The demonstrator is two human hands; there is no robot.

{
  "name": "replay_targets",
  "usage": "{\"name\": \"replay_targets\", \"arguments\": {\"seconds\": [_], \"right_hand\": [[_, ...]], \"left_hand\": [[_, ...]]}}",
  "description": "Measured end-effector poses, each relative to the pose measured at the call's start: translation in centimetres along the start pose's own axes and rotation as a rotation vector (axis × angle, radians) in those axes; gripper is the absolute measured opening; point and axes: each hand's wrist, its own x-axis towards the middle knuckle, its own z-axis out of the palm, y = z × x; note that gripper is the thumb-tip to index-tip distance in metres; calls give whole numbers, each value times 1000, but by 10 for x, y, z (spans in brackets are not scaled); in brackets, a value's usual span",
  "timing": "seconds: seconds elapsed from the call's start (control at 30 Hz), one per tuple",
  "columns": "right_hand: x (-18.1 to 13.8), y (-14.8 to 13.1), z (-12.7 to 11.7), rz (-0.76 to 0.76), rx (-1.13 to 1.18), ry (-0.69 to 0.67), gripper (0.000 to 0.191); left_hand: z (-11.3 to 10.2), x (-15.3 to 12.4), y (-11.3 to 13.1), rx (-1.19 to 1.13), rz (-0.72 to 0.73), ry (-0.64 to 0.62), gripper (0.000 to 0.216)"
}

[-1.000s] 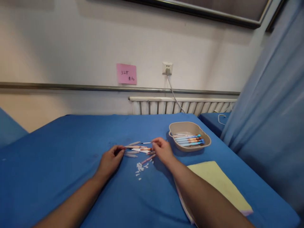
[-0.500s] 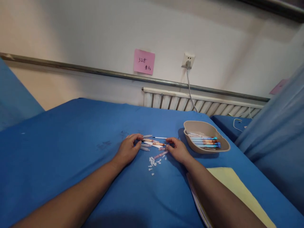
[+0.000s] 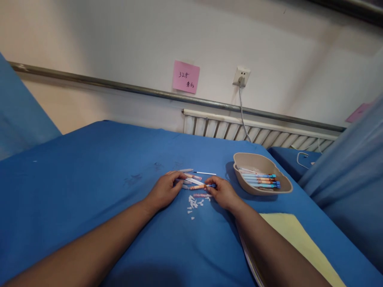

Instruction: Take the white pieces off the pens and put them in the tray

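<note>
My right hand (image 3: 223,192) is closed on an orange pen barrel (image 3: 196,187), with a blue end showing between the fingers. Left of it, my left hand (image 3: 166,190) is curled, its thumb and forefinger at the ends of thin white pen refills (image 3: 194,181); the grip itself is partly hidden. Pale grey pen parts (image 3: 186,170) lie around the left fingertips. Beyond both hands rests a single white refill with a dark tip (image 3: 205,173). A pink patterned barrel (image 3: 201,195) lies nearer me, beside a scatter of small white tips (image 3: 193,202).
At the right stands a beige tray (image 3: 239,187) holding several pens with blue and brown ends (image 3: 260,180). A yellow paper stack (image 3: 287,227) lies under my right forearm. Blue cloth (image 3: 89,167) covers the surface. Behind it are a radiator (image 3: 209,126) and a plugged-in cord (image 3: 241,103).
A blue end now shows on the orange barrel at my right fingers. The pink barrel has turned to lie more level. Both hands stay close to the pen parts; the view shifted slightly.
</note>
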Motion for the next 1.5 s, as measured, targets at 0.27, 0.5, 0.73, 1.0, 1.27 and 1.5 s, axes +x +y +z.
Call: {"name": "replay_targets", "arguments": {"seconds": [0.27, 0.5, 0.73, 1.0, 1.27, 1.5], "right_hand": [[-4, -11, 0, -24, 90, 35, 17], [-10, -22, 7, -48, 268, -15, 20], [-10, -28, 8, -17, 433, -45, 29], [5, 2, -1, 105, 293, 207, 30], [9, 13, 4, 87, 351, 176, 21], [11, 16, 10, 89, 422, 165, 23]], "left_hand": [[-2, -6, 17, 19, 236, -103, 30], [2, -9, 19, 33, 257, -193, 29], [4, -9, 23, 53, 313, -291, 17], [4, -11, 23, 82, 240, -266, 19], [3, -7, 21, 101, 173, -237, 19], [1, -7, 18, 118, 186, -184, 18]]}}
